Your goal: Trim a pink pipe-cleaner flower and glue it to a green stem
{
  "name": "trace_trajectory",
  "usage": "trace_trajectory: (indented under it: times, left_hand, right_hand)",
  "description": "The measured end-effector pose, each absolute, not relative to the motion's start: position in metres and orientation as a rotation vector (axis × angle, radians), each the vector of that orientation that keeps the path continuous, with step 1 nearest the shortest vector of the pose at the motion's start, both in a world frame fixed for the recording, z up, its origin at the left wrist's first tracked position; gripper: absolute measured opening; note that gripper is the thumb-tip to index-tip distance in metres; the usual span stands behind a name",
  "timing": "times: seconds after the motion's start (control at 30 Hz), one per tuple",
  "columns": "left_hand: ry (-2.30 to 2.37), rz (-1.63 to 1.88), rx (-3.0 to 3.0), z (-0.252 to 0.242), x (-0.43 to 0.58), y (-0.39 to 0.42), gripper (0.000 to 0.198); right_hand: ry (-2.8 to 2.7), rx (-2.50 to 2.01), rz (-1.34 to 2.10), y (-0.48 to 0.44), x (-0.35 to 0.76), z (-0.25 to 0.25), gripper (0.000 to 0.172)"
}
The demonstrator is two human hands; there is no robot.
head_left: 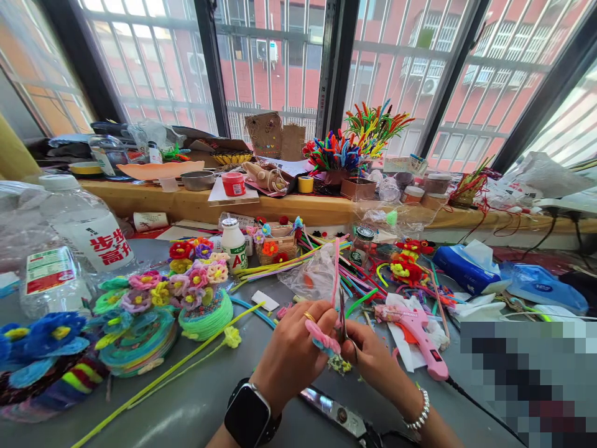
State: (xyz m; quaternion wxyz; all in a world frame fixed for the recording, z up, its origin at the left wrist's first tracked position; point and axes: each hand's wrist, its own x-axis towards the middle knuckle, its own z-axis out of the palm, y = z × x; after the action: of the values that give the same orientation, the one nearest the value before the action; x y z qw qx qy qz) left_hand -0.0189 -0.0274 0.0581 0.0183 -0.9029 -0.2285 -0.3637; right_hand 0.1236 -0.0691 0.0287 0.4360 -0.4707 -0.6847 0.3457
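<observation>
My left hand (291, 351), with a smartwatch on its wrist, is closed on a pink pipe cleaner (336, 267) that points upward. A curled pink and light-blue fuzzy piece (321, 338) hangs at the same fingers. My right hand (370, 358) grips small scissors (343, 317) by the handles, their blades upright beside the pipe cleaner. Whether the blades touch it I cannot tell. Beneath my hands lie larger scissors (336, 414) on the grey table, near some yellowish fuzzy scraps (339, 365).
Pipe-cleaner flower baskets (205, 317) crowd the left, beside a large plastic bottle (81, 224). A pink glue gun (415, 333) with a trailing cord lies right. Loose pipe cleaners (275, 267), a white drink bottle (233, 246) and a glass jar (361, 246) stand or lie behind my hands.
</observation>
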Motion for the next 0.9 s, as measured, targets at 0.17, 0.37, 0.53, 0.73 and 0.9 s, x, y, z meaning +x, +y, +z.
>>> trace_trajectory:
  times: [0.17, 0.37, 0.53, 0.73, 0.9]
  left_hand:
    - [-0.66, -1.134, -2.841, 0.059, -0.018, -0.028, 0.014]
    - [-0.624, -1.072, -2.903, 0.058, -0.017, -0.029, 0.012]
    - [-0.62, -1.06, -2.885, 0.06, -0.018, -0.029, 0.01]
    - [-0.695, -1.067, -2.836, 0.063, -0.019, -0.03, 0.01]
    - [-0.737, -1.097, -2.799, 0.061, -0.019, -0.028, 0.013]
  right_hand:
    - [-1.745, -1.171, 0.838, -0.071, 0.122, 0.029, 0.058]
    - [-1.733, -1.192, 0.815, -0.07, 0.122, 0.029, 0.06]
    - [-1.684, -1.245, 0.773, -0.069, 0.124, 0.024, 0.058]
    - [-1.642, -1.352, 0.709, -0.065, 0.125, 0.02, 0.045]
    - [-1.614, -1.411, 0.683, -0.064, 0.125, 0.02, 0.039]
